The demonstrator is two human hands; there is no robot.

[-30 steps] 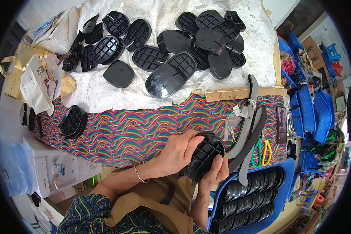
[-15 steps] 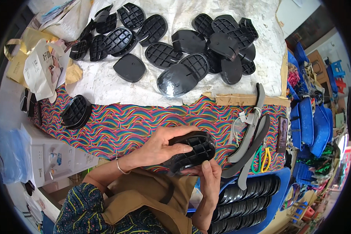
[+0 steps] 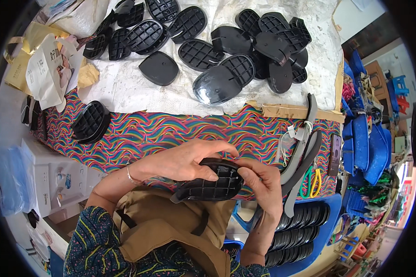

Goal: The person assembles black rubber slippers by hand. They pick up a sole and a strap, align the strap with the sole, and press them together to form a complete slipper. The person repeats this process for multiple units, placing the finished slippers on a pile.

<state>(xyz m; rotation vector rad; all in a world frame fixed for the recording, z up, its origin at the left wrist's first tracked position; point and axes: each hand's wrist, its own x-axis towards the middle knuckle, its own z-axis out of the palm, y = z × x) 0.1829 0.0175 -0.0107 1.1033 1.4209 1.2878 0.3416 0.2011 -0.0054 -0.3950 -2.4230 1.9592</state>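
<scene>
Both hands hold one black sole [image 3: 212, 184] over the lap, just below the striped cloth [image 3: 171, 131]. Sole lies roughly flat, grid side up. Left hand [image 3: 182, 161] curls over its top edge, fingers bent, thumb pressing the grid. Right hand [image 3: 263, 184] grips the right end, thumb on top, fingers under. More soles [image 3: 222, 83] piled on the white sheet [image 3: 125, 87], well apart. Small stack [image 3: 90, 122] at left on cloth. Blue crate [image 3: 328, 212] w/ stacked soles beside right hand.
</scene>
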